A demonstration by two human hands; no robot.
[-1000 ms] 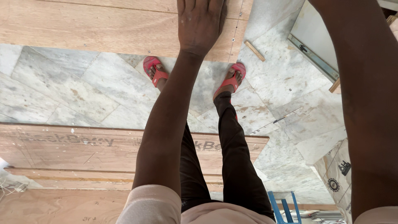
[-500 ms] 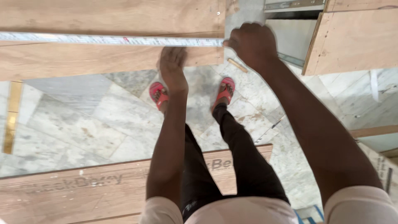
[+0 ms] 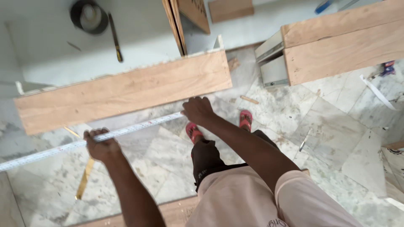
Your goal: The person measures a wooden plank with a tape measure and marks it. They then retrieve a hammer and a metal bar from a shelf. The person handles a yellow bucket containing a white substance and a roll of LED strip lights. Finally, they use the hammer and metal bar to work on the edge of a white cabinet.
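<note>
The marble floor [image 3: 320,122] is the largest surface, pale grey tile with veins, and it lies bare in a wide stretch below the long plywood board [image 3: 126,90]. That board, set on edge as the front of a white cabinet box [image 3: 63,50], runs from the far left up to the middle, its lower edge straight and unblocked. To the board's right, past a gap of floor, a second wooden unit [image 3: 345,42] juts in from the corner with a grey drawer side [image 3: 273,69] showing at its left end. Upright panels [image 3: 185,19] stand behind the board's right end.

Just below the board's lower edge, and roughly parallel to it, a white measuring tape [image 3: 54,148] stretches across open floor. The left hand [image 3: 101,145] holds it below the board's left half, fingers curled over the blade, thumb underneath. The right hand [image 3: 198,110] is at the tape's other end, just under the board's right corner, fingers bent down over that end; whether they pinch it I cannot tell.

Red sandals [image 3: 245,119] stand on the floor right of the right hand. A brass strip [image 3: 85,178] lies below the left hand. Behind the board, on the white cabinet surface, sit a dark round tin [image 3: 88,16] and a pencil-like tool [image 3: 115,38].
</note>
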